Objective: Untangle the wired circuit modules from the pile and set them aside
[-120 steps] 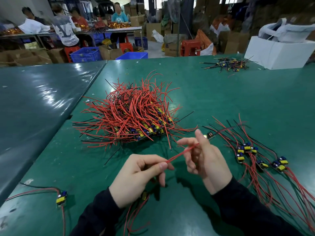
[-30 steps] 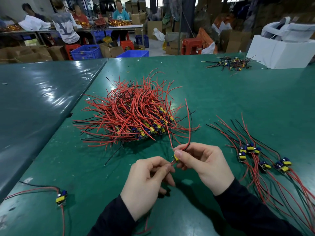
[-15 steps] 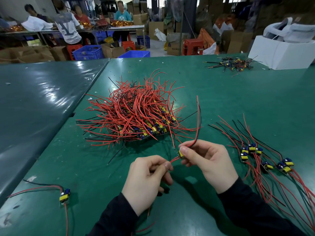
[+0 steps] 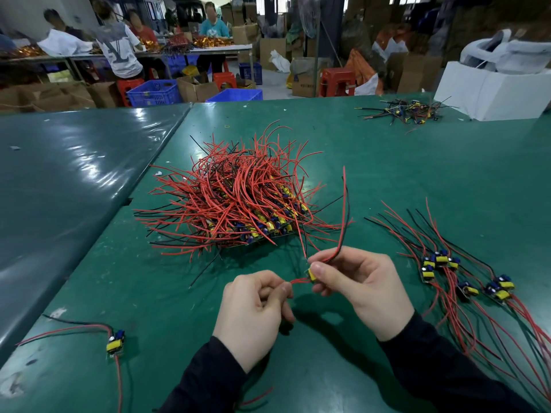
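Item: wired circuit module (image 4: 312, 275), frame centre, pinched by right hand (image 4: 360, 289); left hand (image 4: 256, 308) pinches its red lead (image 4: 296, 281). Judged light, board rigid, wires limp and snag-prone. Hold by board. Pile (image 4: 238, 204) above; sorted modules (image 4: 465, 278) at right.

Plenty of bare green table (image 4: 402, 174) between the big tangled pile (image 4: 235, 204) and the sorted row of modules (image 4: 465, 281) on the right, so a hand can slide through there. Loose red ends from the pile stick out toward the near edge. Left side is open too, apart from one lone module (image 4: 115, 344) with its wires sprawled. Far right corner is blocked by a white box (image 4: 492, 90) and a small wire heap (image 4: 408, 111).
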